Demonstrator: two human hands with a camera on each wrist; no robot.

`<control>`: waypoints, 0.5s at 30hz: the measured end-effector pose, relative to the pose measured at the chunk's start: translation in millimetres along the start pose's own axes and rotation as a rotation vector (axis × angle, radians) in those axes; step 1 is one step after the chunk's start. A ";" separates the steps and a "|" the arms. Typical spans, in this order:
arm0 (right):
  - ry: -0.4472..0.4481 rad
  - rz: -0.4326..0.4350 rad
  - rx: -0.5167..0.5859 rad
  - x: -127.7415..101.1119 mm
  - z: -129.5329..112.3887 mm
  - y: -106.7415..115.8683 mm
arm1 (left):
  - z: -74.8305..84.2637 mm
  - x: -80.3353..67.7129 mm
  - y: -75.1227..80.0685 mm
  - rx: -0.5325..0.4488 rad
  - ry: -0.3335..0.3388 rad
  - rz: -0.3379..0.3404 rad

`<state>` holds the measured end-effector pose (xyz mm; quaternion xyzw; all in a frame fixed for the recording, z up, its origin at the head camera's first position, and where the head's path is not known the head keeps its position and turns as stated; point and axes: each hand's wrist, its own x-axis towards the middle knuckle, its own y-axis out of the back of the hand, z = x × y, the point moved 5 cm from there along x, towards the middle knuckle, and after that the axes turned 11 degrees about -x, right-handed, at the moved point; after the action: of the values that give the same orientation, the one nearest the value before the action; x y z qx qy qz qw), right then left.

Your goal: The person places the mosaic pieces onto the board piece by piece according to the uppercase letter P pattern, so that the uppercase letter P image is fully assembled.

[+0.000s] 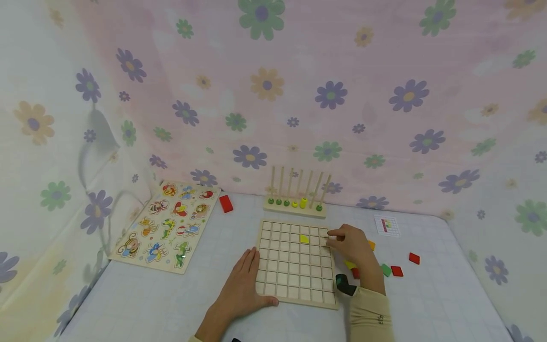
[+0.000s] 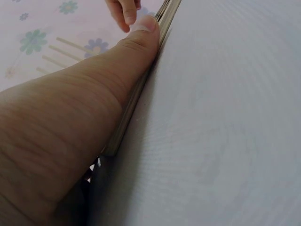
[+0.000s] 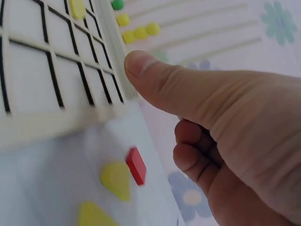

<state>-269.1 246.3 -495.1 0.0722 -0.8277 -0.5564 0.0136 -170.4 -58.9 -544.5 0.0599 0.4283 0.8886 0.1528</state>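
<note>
Pale floral cloth (image 1: 290,109) with purple, green and orange daisies hangs behind and beside the white-covered bench (image 1: 440,299) where we work. Near its middle lies a wooden grid board (image 1: 287,268), with one yellow square tile (image 1: 304,239) resting inside a compartment toward the upper right.

We judge the step in hand to be settling or steadying the board while tiles are laid. Our left hand (image 1: 242,287) frames its near-left corner, straight fingers along the left edge and thumb at the near edge, clasping nothing. Our right hand (image 1: 352,246) is at the board's right edge; the thumb and forefinger of that grip come close together, but we cannot tell whether anything is between them.

The next move probably calls for choosing a loose tile beside the board: a green tile (image 1: 386,270), a red tile (image 1: 397,271) and an orange tile (image 1: 372,245) lie there. The small printed card (image 1: 387,226) beyond may be the pattern.

Behind the board stands a bead-peg counting stand (image 1: 295,210); to the left lie a red block (image 1: 226,204) and a wooden insect puzzle (image 1: 193,240).
</note>
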 end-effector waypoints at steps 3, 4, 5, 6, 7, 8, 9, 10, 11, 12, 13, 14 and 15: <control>-0.044 0.004 -0.008 -5.0 15.9 4.4 | 1.5 0.1 0.5 0.001 -0.013 0.007; -0.061 0.006 -0.010 -6.6 21.3 5.6 | 2.0 0.0 0.8 0.002 -0.017 0.009; -0.077 0.006 -0.009 -8.0 26.7 6.7 | 2.5 -0.1 1.2 -0.002 -0.023 0.015; -0.092 0.008 -0.011 -9.6 31.8 7.9 | 2.8 -0.3 1.5 -0.005 -0.026 0.018; -0.102 0.010 -0.015 -11.1 36.7 8.8 | 3.0 -0.5 1.8 -0.007 -0.029 0.022; -0.112 0.011 -0.014 -12.8 41.0 9.9 | 3.1 -0.6 1.9 -0.007 -0.031 0.023; -0.116 0.012 -0.015 -14.5 45.1 11.1 | 2.9 -0.7 1.8 -0.008 -0.033 0.026; -0.122 0.014 -0.017 -16.2 48.8 12.2 | 2.6 -0.7 1.6 -0.007 -0.029 0.024; -0.130 0.016 -0.017 -17.9 52.6 13.2 | 2.2 -0.6 1.4 -0.007 -0.026 0.023; -0.146 0.017 -0.016 -19.6 56.6 13.9 | 1.6 -0.4 0.8 -0.003 -0.021 0.020; -0.161 0.015 -0.009 -21.3 60.4 14.7 | 1.3 -0.1 0.5 -0.002 -0.017 0.019; -0.182 0.015 -0.001 -23.0 64.4 15.4 | 1.0 0.1 0.2 -0.001 -0.014 0.016; -0.207 0.011 0.005 -24.6 68.8 15.7 | 0.7 0.3 -0.2 0.001 -0.011 0.015</control>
<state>-253.4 318.6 -505.3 0.0099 -0.8263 -0.5589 -0.0693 -170.4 -58.1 -544.3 0.0682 0.4275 0.8892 0.1484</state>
